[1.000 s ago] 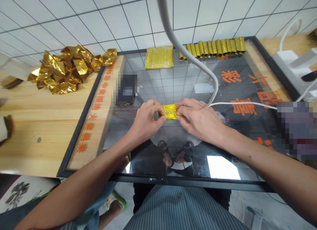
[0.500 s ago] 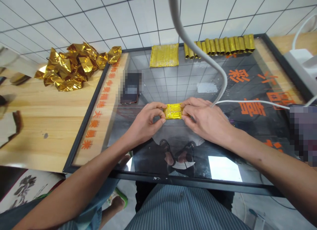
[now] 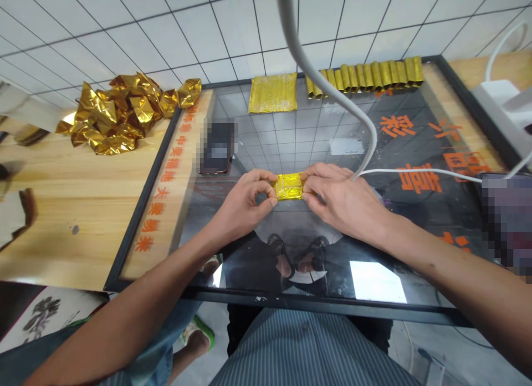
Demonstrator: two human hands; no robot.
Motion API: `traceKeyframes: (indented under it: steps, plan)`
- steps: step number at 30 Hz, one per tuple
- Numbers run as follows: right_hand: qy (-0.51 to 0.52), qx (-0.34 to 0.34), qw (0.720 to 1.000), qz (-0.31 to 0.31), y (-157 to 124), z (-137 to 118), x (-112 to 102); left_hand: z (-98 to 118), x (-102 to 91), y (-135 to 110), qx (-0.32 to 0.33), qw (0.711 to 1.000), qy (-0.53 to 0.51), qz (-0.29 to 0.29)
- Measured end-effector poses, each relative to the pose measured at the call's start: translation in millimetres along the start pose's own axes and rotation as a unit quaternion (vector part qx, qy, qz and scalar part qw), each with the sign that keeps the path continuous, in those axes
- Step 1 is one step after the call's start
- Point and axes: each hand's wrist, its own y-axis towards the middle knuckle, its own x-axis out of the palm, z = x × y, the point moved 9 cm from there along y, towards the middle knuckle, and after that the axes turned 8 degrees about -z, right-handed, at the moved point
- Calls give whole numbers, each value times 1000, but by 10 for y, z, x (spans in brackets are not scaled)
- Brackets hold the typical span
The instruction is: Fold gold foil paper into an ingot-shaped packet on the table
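Between my two hands a small folded piece of gold foil paper [image 3: 288, 186] lies low over the dark glass tabletop [image 3: 291, 222], a crease running across its middle. My left hand [image 3: 249, 200] pinches its left end between thumb and fingers. At the right end, my right hand [image 3: 332, 192] holds it with thumb and bent fingers, which hide that edge. Farther back lies a flat stack of gold paper sheets [image 3: 273, 93]. Beside the stack stretches a row of rolled gold paper tubes [image 3: 374, 77].
Crumpled shiny gold foil [image 3: 120, 114] is heaped at the left back. A blurred phone [image 3: 218, 147] lies left of my hands. A thick grey cable [image 3: 332, 89] hangs in front of the tubes, and a white cord [image 3: 419, 171] runs right. Another person's foot [image 3: 197, 341] shows below.
The view has shifted slightly. Both hands keep their grip on the folded gold foil paper, with hardly any visible movement.
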Motion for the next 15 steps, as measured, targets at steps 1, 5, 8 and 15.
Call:
traceKeyframes:
  steps: [1,5,8,15]
  plan:
    - [1,1,1000,-1,0,-3,-4,10,7,8,4,1000,8,-1]
    - [-1,4,1000,-4,-1,-11,-13,36,28,17,15,999,29,3]
    - [-1,2,1000,-6,0,-12,0,35,44,-1,15,999,33,12]
    - [23,-27,999,-20,-16,26,-11,6,75,14,-16,998,53,35]
